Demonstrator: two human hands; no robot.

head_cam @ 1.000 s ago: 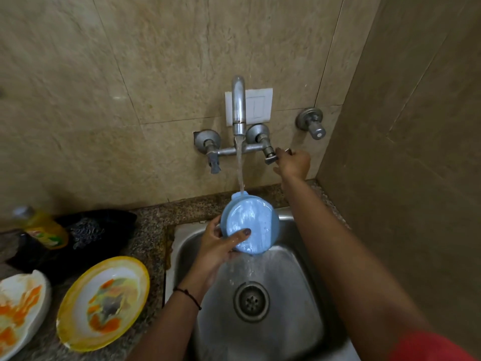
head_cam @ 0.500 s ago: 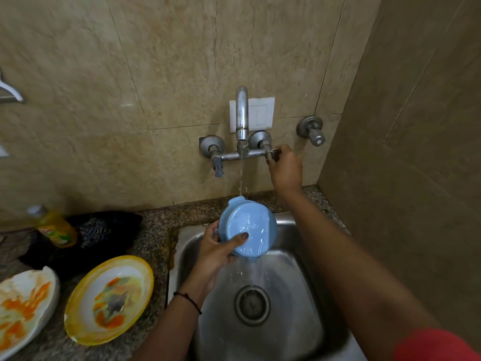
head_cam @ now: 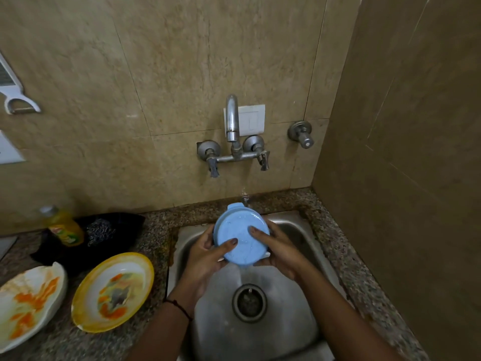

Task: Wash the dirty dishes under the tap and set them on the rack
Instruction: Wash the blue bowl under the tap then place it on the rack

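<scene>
A round light-blue lid [head_cam: 240, 237] is held over the steel sink [head_cam: 296, 303], tilted toward me. My left hand [head_cam: 205, 256] grips its left edge with the thumb on its face. My right hand [head_cam: 279, 252] grips its right edge, thumb also on the face. The wall tap [head_cam: 232, 121] is above; only a few drops fall near the lid's top tab. Water runs off the lid's lower edge toward the drain [head_cam: 249, 303]. Two dirty plates lie on the counter at left: a yellow-rimmed one [head_cam: 113, 291] and a white one [head_cam: 28, 306], both with orange smears.
A yellow dish-soap bottle [head_cam: 63, 226] and a steel scrubber [head_cam: 100, 231] rest on a black cloth [head_cam: 125, 225] behind the plates. A side wall closes in on the right. A white peeler [head_cam: 18, 102] hangs on the left wall. No rack is in view.
My right hand left the right tap handle and came down to grip the lid. The stream from the tap has stopped to a few drops. The view shifted downward and closer.
</scene>
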